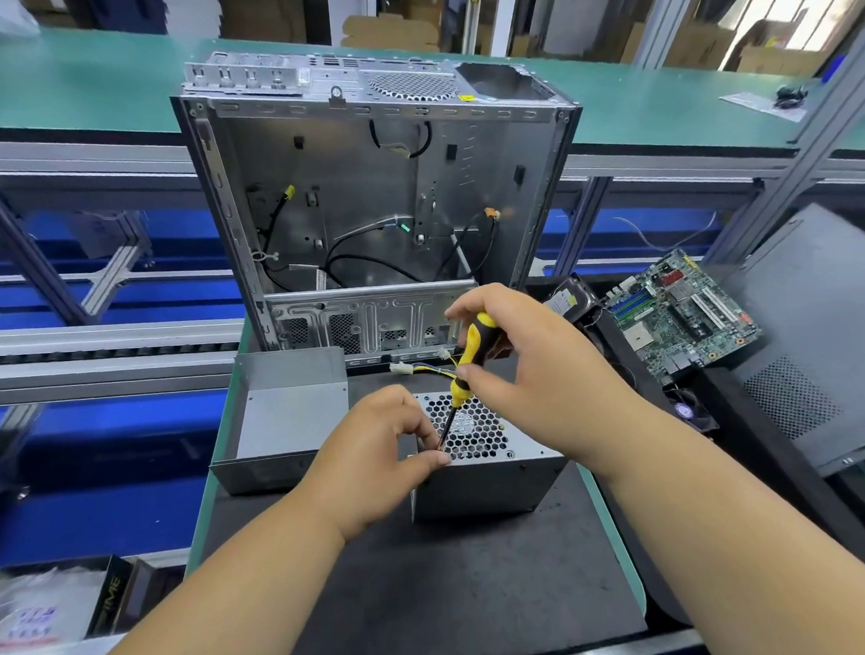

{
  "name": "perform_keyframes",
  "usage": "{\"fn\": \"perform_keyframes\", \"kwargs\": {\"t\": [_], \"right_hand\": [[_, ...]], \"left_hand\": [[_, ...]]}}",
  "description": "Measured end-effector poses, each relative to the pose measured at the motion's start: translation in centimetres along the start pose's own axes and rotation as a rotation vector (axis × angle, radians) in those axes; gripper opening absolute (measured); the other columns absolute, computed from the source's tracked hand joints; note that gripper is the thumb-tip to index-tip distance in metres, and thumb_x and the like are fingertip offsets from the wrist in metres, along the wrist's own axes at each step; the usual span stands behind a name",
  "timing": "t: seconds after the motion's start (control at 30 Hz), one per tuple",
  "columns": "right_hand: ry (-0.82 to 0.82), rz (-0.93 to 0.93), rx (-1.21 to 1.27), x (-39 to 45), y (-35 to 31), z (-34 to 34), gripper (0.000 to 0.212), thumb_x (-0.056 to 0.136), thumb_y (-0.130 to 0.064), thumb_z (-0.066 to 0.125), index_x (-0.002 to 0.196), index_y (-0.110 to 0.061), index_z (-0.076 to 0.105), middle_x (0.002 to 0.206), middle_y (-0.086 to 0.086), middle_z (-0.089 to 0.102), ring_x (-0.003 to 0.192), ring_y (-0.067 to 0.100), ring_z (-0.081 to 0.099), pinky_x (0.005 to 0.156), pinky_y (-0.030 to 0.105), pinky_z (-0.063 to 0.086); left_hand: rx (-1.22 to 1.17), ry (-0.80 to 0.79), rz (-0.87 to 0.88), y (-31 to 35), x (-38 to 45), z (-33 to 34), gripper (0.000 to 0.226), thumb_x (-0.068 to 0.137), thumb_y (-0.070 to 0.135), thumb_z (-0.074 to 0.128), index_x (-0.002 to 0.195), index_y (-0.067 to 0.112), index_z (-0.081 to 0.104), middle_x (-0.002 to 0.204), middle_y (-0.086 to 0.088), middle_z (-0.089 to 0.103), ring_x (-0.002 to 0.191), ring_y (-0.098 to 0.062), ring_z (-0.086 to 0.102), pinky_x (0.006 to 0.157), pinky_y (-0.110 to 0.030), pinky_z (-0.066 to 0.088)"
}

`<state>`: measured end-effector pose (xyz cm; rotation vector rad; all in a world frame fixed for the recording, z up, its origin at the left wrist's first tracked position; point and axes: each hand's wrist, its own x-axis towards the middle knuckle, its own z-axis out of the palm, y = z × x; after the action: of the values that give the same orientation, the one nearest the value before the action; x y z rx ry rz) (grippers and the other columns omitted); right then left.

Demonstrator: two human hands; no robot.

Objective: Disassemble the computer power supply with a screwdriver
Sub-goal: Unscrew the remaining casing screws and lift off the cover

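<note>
The power supply (484,455) sits near the middle of the table (436,580), fan grille up, its wire bundle trailing toward the far edge where the empty computer case (372,204) stands. Here's the screwdriver (466,371), tilted, tip down at the near-left corner of the grille, where a screw would be, though the screw itself is hidden behind the left hand (377,457).

To do this well, I'd say: bring the shaft more upright over the screw, press straight down so the tip stays seated, and turn from the handle while the other hand steadies the shaft and the box.

The right hand (529,372) is wrapped around the yellow-and-black handle, fingers (462,307) curled over its top, thumb pressing the lower grip. Left-hand fingers are pinched nearly closed around the shaft just above the tip, the thumb resting on the supply's top edge. A removed metal cover (284,422) lies just beside it toward the left edge.
</note>
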<state>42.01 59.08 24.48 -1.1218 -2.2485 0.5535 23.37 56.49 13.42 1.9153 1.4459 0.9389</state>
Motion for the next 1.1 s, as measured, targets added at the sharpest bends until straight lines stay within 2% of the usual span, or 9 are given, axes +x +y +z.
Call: {"fn": "perform_keyframes", "kwargs": {"t": [0.13, 0.23, 0.33, 0.53, 0.63, 0.8, 0.9, 0.97, 1.1], "right_hand": [[-0.027, -0.022, 0.012, -0.2, 0.2, -0.1, 0.039, 0.086, -0.01, 0.068, 0.118, -0.028, 0.056, 0.095, -0.012, 0.058, 0.094, 0.01, 0.055, 0.08, 0.018, 0.044], [-0.026, -0.048, -0.01, -0.3, 0.4, -0.2, 0.037, 0.086, -0.011, 0.068, 0.118, -0.028, 0.056, 0.093, -0.013, 0.057, 0.092, 0.008, 0.054, 0.079, 0.014, 0.042], [-0.033, -0.06, 0.005, -0.4, 0.5, -0.3, 0.037, 0.087, -0.011, 0.067, 0.117, -0.028, 0.056, 0.093, -0.012, 0.057, 0.092, 0.008, 0.055, 0.079, 0.014, 0.043], [-0.013, -0.039, 0.058, -0.5, 0.9, -0.6, 0.037, 0.087, -0.012, 0.067, 0.117, -0.031, 0.056, 0.093, -0.013, 0.058, 0.092, 0.01, 0.058, 0.081, 0.024, 0.048], [0.083, -0.003, 0.099, -0.5, 1.3, -1.1, 0.033, 0.088, -0.011, 0.069, 0.113, -0.03, 0.057, 0.089, -0.014, 0.059, 0.088, 0.007, 0.061, 0.078, 0.019, 0.047], [0.254, 0.15, 0.103, -1.1, 3.0, -2.2, 0.018, 0.086, -0.024, 0.075, 0.091, -0.031, 0.059, 0.08, -0.014, 0.061, 0.072, 0.005, 0.056, 0.061, 0.012, 0.041], [0.249, 0.27, 0.095, -1.8, 4.4, -2.3, 0.022, 0.082, -0.029, 0.08, 0.081, -0.029, 0.057, 0.075, -0.011, 0.058, 0.061, 0.004, 0.047, 0.054, 0.014, 0.039], [0.188, 0.33, 0.069, -2.2, 5.0, -2.2, 0.025, 0.08, -0.029, 0.082, 0.083, -0.031, 0.057, 0.075, -0.016, 0.058, 0.063, 0.003, 0.048, 0.055, 0.014, 0.039], [0.052, 0.341, -0.21, -3.3, 5.7, -1.9, 0.025, 0.083, -0.032, 0.078, 0.101, -0.04, 0.063, 0.084, -0.022, 0.06, 0.091, -0.01, 0.047, 0.065, 0.011, 0.034]], "left_hand": [[-0.047, -0.049, -0.05, -0.1, -0.1, -0.1, 0.022, 0.075, 0.028, 0.085, 0.074, 0.034, 0.064, 0.091, 0.014, 0.055, 0.092, -0.007, 0.055, 0.081, -0.016, 0.039], [-0.111, -0.101, -0.062, 0.0, -0.3, -0.4, 0.024, 0.072, 0.024, 0.088, 0.086, 0.033, 0.07, 0.099, 0.008, 0.057, 0.097, -0.007, 0.057, 0.089, -0.016, 0.041], [-0.173, -0.069, -0.081, 0.2, -0.4, -0.6, 0.018, 0.074, 0.016, 0.086, 0.082, 0.026, 0.075, 0.097, 0.002, 0.06, 0.095, -0.01, 0.061, 0.091, -0.02, 0.046], [-0.118, -0.023, -0.118, 0.8, -0.1, -0.5, 0.015, 0.075, 0.016, 0.085, 0.075, 0.026, 0.074, 0.09, 0.006, 0.06, 0.088, -0.008, 0.057, 0.082, -0.015, 0.04], [-0.136, 0.024, -0.109, 0.7, 0.4, -0.7, 0.02, 0.081, 0.012, 0.079, 0.077, 0.029, 0.07, 0.088, 0.008, 0.063, 0.084, -0.003, 0.057, 0.078, -0.014, 0.041], [-0.437, 0.14, -0.219, 0.3, 1.8, -1.3, 0.024, 0.09, 0.008, 0.069, 0.081, 0.029, 0.074, 0.084, 0.007, 0.074, 0.081, -0.004, 0.066, 0.077, -0.013, 0.048], [-0.616, 0.232, -0.238, 0.4, 2.9, -1.4, 0.027, 0.091, 0.007, 0.067, 0.086, 0.031, 0.079, 0.085, 0.001, 0.076, 0.082, -0.008, 0.069, 0.075, -0.014, 0.051], [-0.748, 0.258, -0.245, 0.6, 3.8, -1.5, 0.027, 0.092, 0.006, 0.066, 0.089, 0.028, 0.08, 0.088, -0.002, 0.077, 0.086, -0.011, 0.07, 0.074, -0.014, 0.051], [-0.803, 0.182, -0.21, 1.5, 5.3, -1.6, 0.027, 0.092, 0.005, 0.065, 0.089, 0.027, 0.081, 0.09, -0.001, 0.076, 0.089, -0.011, 0.07, 0.078, -0.018, 0.053]]}}
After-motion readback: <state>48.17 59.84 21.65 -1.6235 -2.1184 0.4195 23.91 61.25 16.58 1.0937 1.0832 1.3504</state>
